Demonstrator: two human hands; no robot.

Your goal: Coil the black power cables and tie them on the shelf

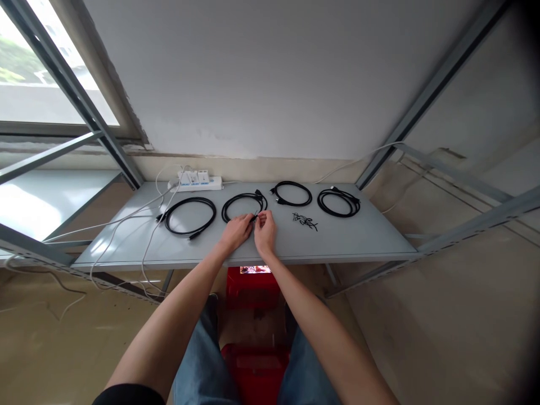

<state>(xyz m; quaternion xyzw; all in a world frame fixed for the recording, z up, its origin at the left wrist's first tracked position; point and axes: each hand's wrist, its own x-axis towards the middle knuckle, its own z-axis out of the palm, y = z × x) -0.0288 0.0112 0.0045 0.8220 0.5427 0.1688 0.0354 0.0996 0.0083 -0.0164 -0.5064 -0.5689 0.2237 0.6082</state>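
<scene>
Several coiled black cables lie in a row on a grey metal shelf (363, 239). My left hand (237, 230) and my right hand (265, 230) meet at the near side of the second coil (243, 201). Both hands are closed in a pinch on that coil, with what looks like a thin black tie sticking up between them. The first coil (189, 215) lies to the left. A third coil (291, 193) and a fourth coil (338, 202) lie to the right. A small heap of black twist ties (304, 221) rests just right of my right hand.
A white power strip (195, 181) sits at the back left of the shelf, with white cords (126, 216) trailing off the left edge to the floor. Slanted steel frame posts (80, 95) flank the shelf. A red crate (252, 287) stands under it by my knees.
</scene>
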